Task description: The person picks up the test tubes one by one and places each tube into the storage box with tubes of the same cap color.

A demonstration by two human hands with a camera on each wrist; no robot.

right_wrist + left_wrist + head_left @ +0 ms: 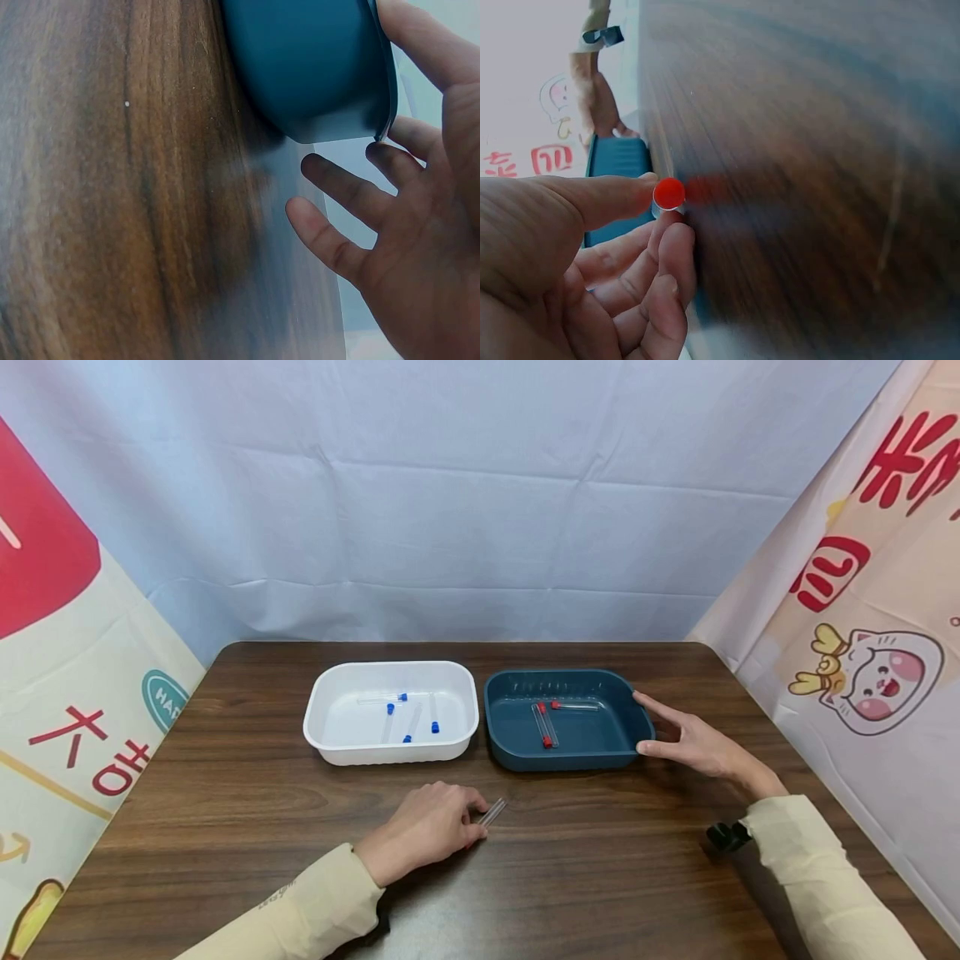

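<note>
In the head view, my left hand (431, 827) pinches a clear test tube (492, 812) between thumb and fingers, low over the table in front of the trays. Its red cap (669, 193) faces the camera in the left wrist view. My right hand (697, 743) touches the right end of a dark teal tray (570, 762) with its fingers spread. In the right wrist view, fingertips (386, 154) meet the tray's rim, while the lower fingers stand away from it. Inside that tray lie three red-capped test tubes (576, 706).
Left of the teal tray stands a white tray (390, 753) with several blue-capped test tubes (412, 718) in it. Both trays rest on a dark wooden table (225, 793). A pale cloth (450, 527) hangs behind, and printed cloths (885, 610) flank the sides.
</note>
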